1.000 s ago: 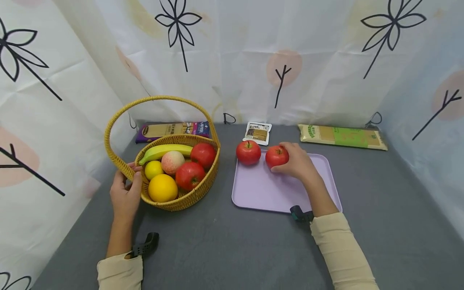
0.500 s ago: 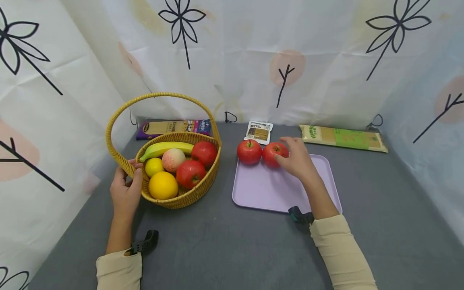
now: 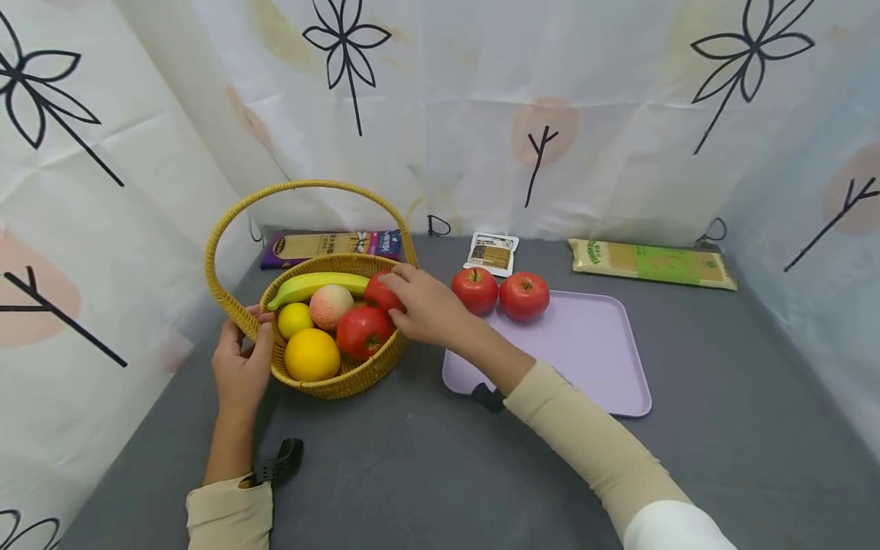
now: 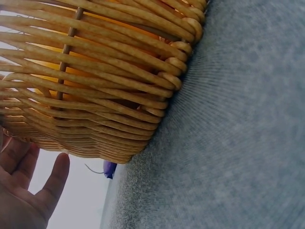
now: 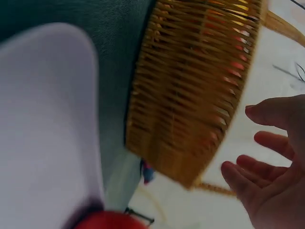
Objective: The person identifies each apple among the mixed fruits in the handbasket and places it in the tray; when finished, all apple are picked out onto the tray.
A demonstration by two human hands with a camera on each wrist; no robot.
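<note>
A yellow wicker basket (image 3: 367, 376) stands at the left, its tall handle arching over it. My left hand (image 3: 241, 367) holds its left side where the handle meets the rim. Inside lie a banana (image 3: 302, 287), a peach (image 3: 331, 307), a small yellow fruit (image 3: 295, 320), an orange (image 3: 312, 355), a front apple (image 3: 363, 334) and a rear apple (image 3: 380, 292). Over the basket's right rim reaches my right hand (image 3: 429, 305), fingertips overlapping the rear apple; the right wrist view shows its fingers (image 5: 248, 183) spread with nothing between them. Two red apples, one left (image 3: 474, 289) and one right (image 3: 525, 296), sit side by side at the tray's far edge.
The lilac tray (image 3: 584, 351) lies right of the basket on the grey table (image 3: 399, 473). Along the back curtain (image 3: 467, 153) are a purple packet (image 3: 323, 246), a small white sachet (image 3: 491, 253) and a long green packet (image 3: 653, 264).
My right hand has let go of the right-hand apple, set down beside the other one, and swung left to the basket. The left hand stays on the basket.
</note>
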